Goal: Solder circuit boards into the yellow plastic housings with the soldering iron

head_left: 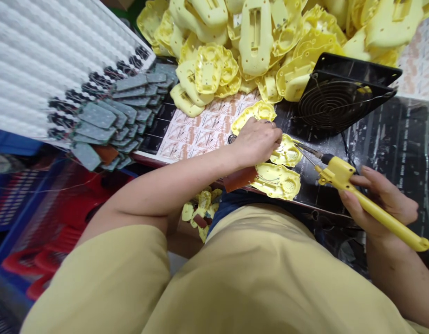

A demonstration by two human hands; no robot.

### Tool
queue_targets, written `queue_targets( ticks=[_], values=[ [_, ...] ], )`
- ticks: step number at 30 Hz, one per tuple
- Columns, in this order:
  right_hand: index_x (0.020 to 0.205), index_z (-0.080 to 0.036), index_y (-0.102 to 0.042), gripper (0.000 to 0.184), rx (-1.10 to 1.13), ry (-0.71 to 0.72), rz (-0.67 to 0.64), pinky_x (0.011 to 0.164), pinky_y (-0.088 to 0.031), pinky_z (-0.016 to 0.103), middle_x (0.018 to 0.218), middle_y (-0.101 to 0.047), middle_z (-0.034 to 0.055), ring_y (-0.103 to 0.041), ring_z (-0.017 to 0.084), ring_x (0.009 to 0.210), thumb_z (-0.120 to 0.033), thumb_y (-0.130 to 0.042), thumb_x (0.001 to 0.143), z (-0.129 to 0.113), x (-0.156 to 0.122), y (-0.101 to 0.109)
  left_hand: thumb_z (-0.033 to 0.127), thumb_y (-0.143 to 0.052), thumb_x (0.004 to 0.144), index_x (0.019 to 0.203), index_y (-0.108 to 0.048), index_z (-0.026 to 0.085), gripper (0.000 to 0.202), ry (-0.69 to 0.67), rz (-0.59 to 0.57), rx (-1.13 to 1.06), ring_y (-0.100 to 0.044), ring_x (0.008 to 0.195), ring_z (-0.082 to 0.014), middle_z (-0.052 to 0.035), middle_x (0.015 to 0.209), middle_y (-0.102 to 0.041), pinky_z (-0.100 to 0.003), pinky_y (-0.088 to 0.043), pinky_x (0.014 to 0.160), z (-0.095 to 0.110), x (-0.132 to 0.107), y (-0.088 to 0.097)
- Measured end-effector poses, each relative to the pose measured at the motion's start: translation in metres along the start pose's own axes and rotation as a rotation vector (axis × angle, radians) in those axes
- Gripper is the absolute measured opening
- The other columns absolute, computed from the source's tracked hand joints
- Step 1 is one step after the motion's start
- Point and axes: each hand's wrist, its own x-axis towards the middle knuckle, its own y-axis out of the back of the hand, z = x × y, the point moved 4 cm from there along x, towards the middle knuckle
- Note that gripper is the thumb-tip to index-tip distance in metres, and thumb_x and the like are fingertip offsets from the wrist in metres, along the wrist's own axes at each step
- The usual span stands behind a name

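My right hand (381, 199) is wrapped round the handle of a yellow soldering gun (343, 174). Its metal tip points left and reaches the edge of a yellow plastic shell half (289, 150). Over that shell, my left hand (258, 141) has its fingers curled down and closed; what they pinch is hidden beneath them. Nearer to me lies another shell half (279, 181) with thin wires in it, and a brown circuit board (239, 179) juts out at its left. A third shell half (254, 115) rests just beyond my left hand, with a small round black part (231, 138) nearby.
A black fan (340, 102) stands behind the soldering gun. Yellow shells (217, 69) are heaped at the back. To the left are stacked grey-green circuit boards (99, 116) wired to black round parts (92, 88). Crates with red parts (64, 241) stand lower left.
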Motion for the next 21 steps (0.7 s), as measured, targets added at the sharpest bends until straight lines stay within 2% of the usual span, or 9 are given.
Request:
queue_targets(
  ticks=[5, 9, 13, 18, 21],
  values=[
    [0.128, -0.029, -0.072, 0.045, 0.052, 0.011, -0.041, 0.062, -0.066, 0.031, 0.102, -0.082, 0.0018, -0.08, 0.023, 0.077, -0.024, -0.085, 0.084, -0.007, 0.002, 0.0, 0.019, -0.059, 0.09, 0.105, -0.08, 0.02, 0.025, 0.021, -0.019, -0.16, -0.073, 0.095, -0.0216, -0.0039, 0.098, -0.08, -0.037, -0.052, 0.097, -0.009, 0.001, 0.0],
    [0.102, -0.029, -0.075, 0.026, 0.152, 0.045, -0.065, 0.063, -0.067, 0.029, 0.089, -0.081, -0.0022, -0.079, 0.021, 0.073, -0.017, -0.086, 0.082, -0.015, 0.013, -0.006, 0.017, -0.061, 0.085, 0.099, -0.082, 0.021, 0.025, 0.068, -0.051, -0.13, -0.074, 0.094, -0.0233, -0.0046, 0.095, -0.08, -0.037, -0.054, 0.095, -0.008, 0.004, 0.002],
    [0.086, -0.029, -0.073, 0.015, 0.204, 0.054, -0.065, 0.057, -0.066, 0.028, 0.081, -0.08, -0.0042, -0.078, 0.02, 0.069, -0.023, -0.086, 0.083, -0.014, 0.024, -0.013, 0.014, -0.061, 0.081, 0.094, -0.082, 0.019, 0.026, 0.084, -0.096, -0.094, -0.074, 0.092, -0.0256, -0.0054, 0.089, -0.079, -0.038, -0.054, 0.092, -0.004, 0.008, 0.005],
    [0.081, -0.029, -0.074, 0.015, 0.206, -0.022, -0.089, 0.054, -0.066, 0.031, 0.082, -0.081, -0.0021, -0.078, 0.022, 0.067, -0.037, -0.087, 0.083, -0.008, 0.029, -0.015, 0.015, -0.063, 0.074, 0.082, -0.08, 0.022, 0.021, 0.01, -0.055, -0.12, -0.072, 0.089, -0.0243, -0.0025, 0.077, -0.075, -0.036, -0.055, 0.087, -0.006, 0.013, 0.006],
    [0.085, -0.027, -0.076, 0.012, 0.207, 0.058, -0.132, 0.057, -0.066, 0.027, 0.085, -0.081, -0.0003, -0.079, 0.02, 0.07, -0.033, -0.086, 0.083, -0.003, 0.031, -0.014, 0.016, -0.064, 0.074, 0.08, -0.08, 0.022, 0.018, 0.019, -0.072, -0.13, -0.072, 0.09, -0.025, -0.003, 0.077, -0.074, -0.037, -0.054, 0.088, -0.007, 0.016, 0.004]
  ],
)
